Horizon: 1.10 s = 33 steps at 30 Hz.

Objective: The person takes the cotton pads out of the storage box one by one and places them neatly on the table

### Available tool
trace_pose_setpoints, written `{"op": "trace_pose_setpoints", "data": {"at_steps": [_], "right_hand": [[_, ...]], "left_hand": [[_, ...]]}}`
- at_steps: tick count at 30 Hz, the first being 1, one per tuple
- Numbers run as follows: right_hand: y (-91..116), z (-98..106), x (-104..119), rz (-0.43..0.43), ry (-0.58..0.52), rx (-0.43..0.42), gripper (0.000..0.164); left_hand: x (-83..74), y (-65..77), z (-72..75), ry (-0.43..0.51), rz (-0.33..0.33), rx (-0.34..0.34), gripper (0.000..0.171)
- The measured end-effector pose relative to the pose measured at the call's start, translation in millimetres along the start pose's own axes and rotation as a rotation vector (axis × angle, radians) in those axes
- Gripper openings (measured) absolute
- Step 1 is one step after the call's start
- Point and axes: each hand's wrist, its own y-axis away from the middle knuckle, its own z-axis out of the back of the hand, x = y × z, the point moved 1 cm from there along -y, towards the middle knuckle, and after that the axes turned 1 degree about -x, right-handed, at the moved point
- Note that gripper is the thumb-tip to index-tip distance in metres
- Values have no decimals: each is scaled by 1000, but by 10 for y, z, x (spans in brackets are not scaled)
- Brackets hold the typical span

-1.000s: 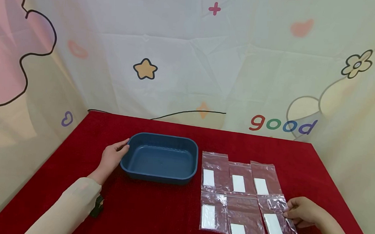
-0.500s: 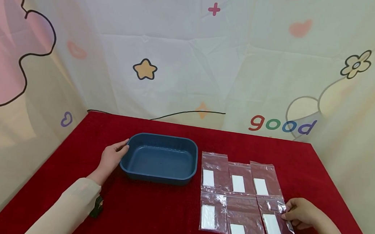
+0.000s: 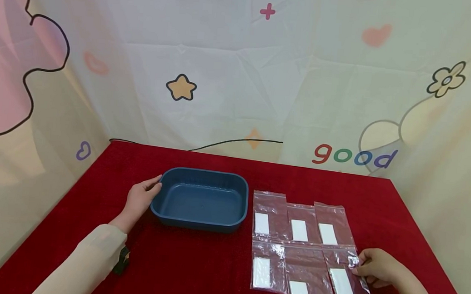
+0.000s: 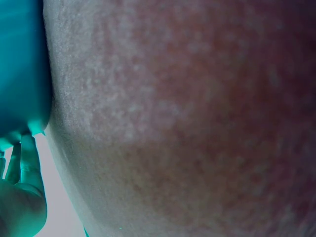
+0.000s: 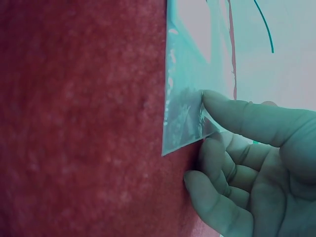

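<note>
The left hand (image 3: pixel 139 200) holds the left rim of a blue rectangular plastic basin (image 3: pixel 198 221), thumb on the near side. In the left wrist view, fingers (image 4: pixel 28 163) reach the edge of the same basin (image 4: pixel 22 69). Over on the right, the right hand (image 3: pixel 383 269) pinches the right edge of a clear zip bag (image 3: pixel 359 285) with a white card-like block (image 3: pixel 341 283) inside. From the right wrist view, the thumb lies on top of that bag (image 5: pixel 185 111), and the index finger is beneath its edge. The other fingers are curled below.
Several more clear zip bags, each with a white block, lie in two rows right of the basin, including a front middle bag (image 3: pixel 309 266) and a back left bag (image 3: pixel 270 203). A red cloth (image 3: pixel 186 266) covers the table. A printed curtain (image 3: pixel 232 74) surrounds its back and sides.
The right hand has shifted slightly left, and the edge of the pinched bag has moved with it. The left hand and the basin stay in place.
</note>
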Motion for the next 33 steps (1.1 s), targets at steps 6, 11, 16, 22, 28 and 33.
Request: {"op": "trace_pose_setpoints", "data": {"at_steps": [6, 11, 16, 22, 28, 33], "right_hand": [[21, 1, 16, -17, -11, 0, 24], [35, 2, 7, -31, -14, -8, 29], [20, -13, -14, -41, 1, -38, 33], [26, -4, -32, -43, 7, -29, 32], [55, 52, 5, -37, -9, -12, 22], [41, 145, 108, 6, 24, -75, 30]], "left_hand": [[-7, 3, 3, 1, 5, -1, 50], [-22, 0, 1, 0, 7, 6, 50], [-20, -15, -2, -10, 1, 0, 50], [2, -12, 5, -16, -10, 18, 51], [0, -16, 25, -8, -14, 47, 52], [-6, -6, 53, -27, -6, 77, 53]]}}
